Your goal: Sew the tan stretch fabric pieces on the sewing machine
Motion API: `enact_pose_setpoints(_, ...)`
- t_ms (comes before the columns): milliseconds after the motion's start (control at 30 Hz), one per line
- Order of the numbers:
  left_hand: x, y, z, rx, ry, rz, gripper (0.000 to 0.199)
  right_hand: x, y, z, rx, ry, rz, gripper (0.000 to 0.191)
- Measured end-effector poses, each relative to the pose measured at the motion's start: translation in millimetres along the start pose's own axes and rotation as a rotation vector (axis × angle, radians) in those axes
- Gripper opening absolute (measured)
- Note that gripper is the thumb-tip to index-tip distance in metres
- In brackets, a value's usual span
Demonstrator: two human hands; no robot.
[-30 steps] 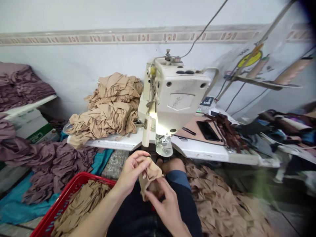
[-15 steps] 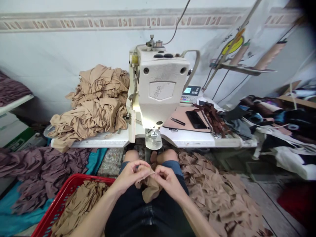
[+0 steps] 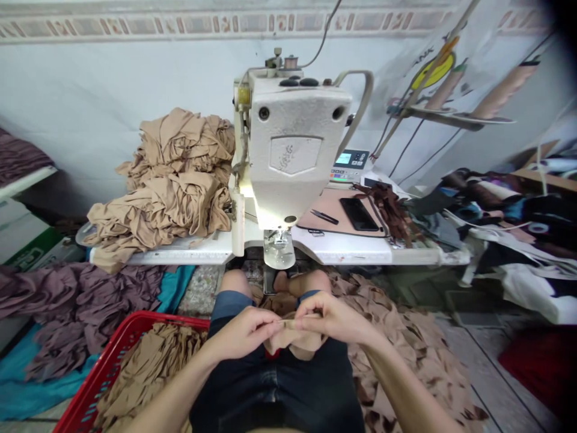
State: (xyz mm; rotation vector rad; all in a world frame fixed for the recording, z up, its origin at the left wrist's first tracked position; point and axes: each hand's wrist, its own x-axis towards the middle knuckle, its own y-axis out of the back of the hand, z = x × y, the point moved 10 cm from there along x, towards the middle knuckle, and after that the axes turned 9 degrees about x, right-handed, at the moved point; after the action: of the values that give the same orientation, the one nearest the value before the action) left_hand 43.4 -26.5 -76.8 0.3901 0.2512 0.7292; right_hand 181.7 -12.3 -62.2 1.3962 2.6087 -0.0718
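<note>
Over my lap, a small piece of tan fabric (image 3: pixel 304 341) hangs between my two hands. My left hand (image 3: pixel 250 329) pinches its upper edge between thumb and fingers. Close beside it, my right hand (image 3: pixel 322 316) pinches the same edge. The fabric droops below the fingertips in folds, with a small red bit showing under it. Beyond my hands stands a white sewing machine (image 3: pixel 293 150), its lamp lit over the needle area and rounded metal arm (image 3: pixel 279 249).
Tan fabric is heaped on the table (image 3: pixel 351 254) at left. Scissors (image 3: pixel 324 216) and a phone (image 3: pixel 359 214) lie at right. A red basket (image 3: pixel 128 322) holds tan cloth. More tan pieces (image 3: pixel 396 355) cover the floor at right; purple cloth (image 3: pixel 103 300) lies left.
My right hand has moved right and up and turned over the fabric's edge. The fabric has shifted right and is spread wider. The view has tilted slightly down.
</note>
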Motion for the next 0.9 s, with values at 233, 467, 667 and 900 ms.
enact_pose_setpoints(233,-10.8,39.5,-20.9,-0.226,0.119,0.361,0.036,-1.1,11.0,-16.2,0.059,0.059,0.241,0.045)
enact_pose_setpoints(467,-18.4,78.9,15.3,0.075,-0.043,0.465,0.029,-20.2,15.7,-52.3,-0.184,0.268,0.519,0.041)
enact_pose_setpoints(667,-12.7,92.3,38.5,0.217,-0.140,0.507,0.028,-33.5,12.4,-97.6,-0.386,0.468,0.651,0.032)
enact_pose_setpoints(900,5.3,110.1,49.7,0.174,-0.070,0.555,0.036,-17.3,43.8,-89.1,-0.169,0.399,0.761,0.033)
